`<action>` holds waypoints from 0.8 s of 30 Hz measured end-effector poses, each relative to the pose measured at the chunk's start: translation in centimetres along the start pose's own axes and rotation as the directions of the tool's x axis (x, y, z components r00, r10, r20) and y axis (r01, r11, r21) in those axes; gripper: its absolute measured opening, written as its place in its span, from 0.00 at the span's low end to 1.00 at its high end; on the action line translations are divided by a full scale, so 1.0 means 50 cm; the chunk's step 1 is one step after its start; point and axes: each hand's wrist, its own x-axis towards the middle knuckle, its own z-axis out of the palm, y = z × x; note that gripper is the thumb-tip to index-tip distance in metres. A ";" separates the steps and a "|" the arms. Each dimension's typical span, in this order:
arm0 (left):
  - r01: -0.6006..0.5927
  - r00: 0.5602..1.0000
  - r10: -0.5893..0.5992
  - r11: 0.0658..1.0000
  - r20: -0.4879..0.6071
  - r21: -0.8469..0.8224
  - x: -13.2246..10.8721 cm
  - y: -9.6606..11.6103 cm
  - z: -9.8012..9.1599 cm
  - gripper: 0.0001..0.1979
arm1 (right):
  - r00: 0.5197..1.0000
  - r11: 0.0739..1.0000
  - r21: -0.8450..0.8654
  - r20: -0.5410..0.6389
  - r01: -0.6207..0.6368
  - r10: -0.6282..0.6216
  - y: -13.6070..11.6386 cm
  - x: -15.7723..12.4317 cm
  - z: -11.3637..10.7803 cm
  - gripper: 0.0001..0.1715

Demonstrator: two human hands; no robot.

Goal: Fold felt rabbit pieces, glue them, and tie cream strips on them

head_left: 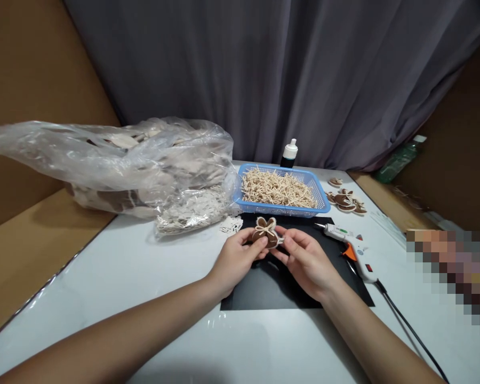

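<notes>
Both hands meet over a black mat (264, 290) on the white table (152, 277). My left hand (237, 260) and my right hand (304, 260) pinch a small brown bunny-shaped ornament (265, 231) with a cream bow between their fingertips. The left fingers grip its left side, while the right fingers hold its lower right edge. The piece is lifted slightly above the mat, just in front of a blue basket (280, 210).
The blue basket holds several pale string bows. A white glue gun (352, 248) with a black cord lies right of the mat. Finished ornaments (345, 200) sit at back right, a black bottle (289, 154) behind the basket, and a large clear plastic bag (136, 165) at left.
</notes>
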 end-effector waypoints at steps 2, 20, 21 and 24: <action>-0.030 0.999 0.030 1.000 0.011 -0.007 -0.002 -0.005 -0.002 0.13 | 0.997 0.998 0.045 0.057 -0.048 0.045 -0.001 -0.002 0.001 0.11; -0.343 0.937 0.343 0.875 0.064 0.342 -0.007 0.003 -0.014 0.07 | 0.998 0.999 -0.005 -0.052 -0.045 0.045 0.009 -0.001 -0.004 0.08; -0.342 0.937 0.344 0.875 0.059 0.342 -0.007 0.003 -0.014 0.07 | 0.998 0.999 -0.009 -0.050 -0.050 0.049 0.010 -0.002 -0.003 0.08; -0.320 0.945 0.322 0.880 0.055 0.350 -0.007 0.007 -0.011 0.07 | 0.996 0.996 0.029 -0.036 -0.079 0.080 0.007 -0.004 -0.002 0.06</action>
